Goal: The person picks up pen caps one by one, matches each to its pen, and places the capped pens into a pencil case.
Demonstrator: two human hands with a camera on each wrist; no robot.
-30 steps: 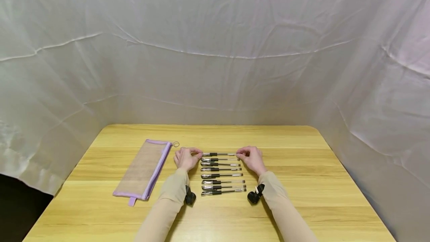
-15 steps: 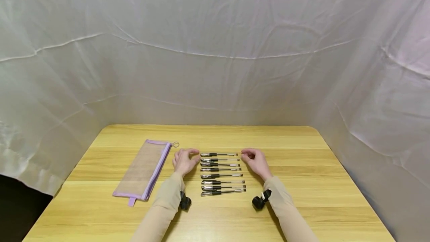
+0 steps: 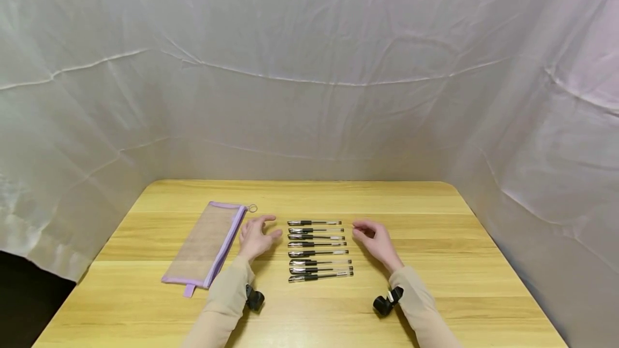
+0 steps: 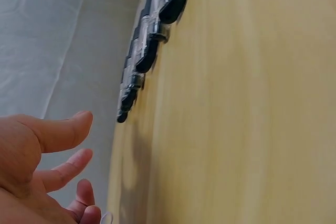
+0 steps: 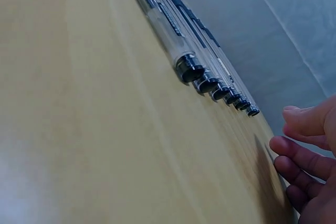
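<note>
Several capped gel pens with clear barrels and black grips lie crosswise in a column on the table, among them the farthest pen (image 3: 314, 223) and the nearest pen (image 3: 321, 277). Their capped ends point left; in the right wrist view the black end plugs of the pens (image 5: 190, 68) face the camera. My left hand (image 3: 257, 238) hovers left of the column, thumb and fingers spread apart, holding nothing. To the right of the far pens is my right hand (image 3: 378, 240), its fingers loosely bent and clear of the pens, with nothing in them.
A mesh pouch with purple edging (image 3: 205, 246) lies flat left of my left hand, its zip side toward the pens and a ring (image 3: 252, 208) at its far corner. Grey-white sheeting (image 3: 309, 122) hangs behind and beside the wooden table (image 3: 435, 283).
Both hands have let go of the farthest pen's ends and drawn apart, the left hand leftward and the right hand rightward, both slightly nearer me. That pen now lies slightly farther left.
</note>
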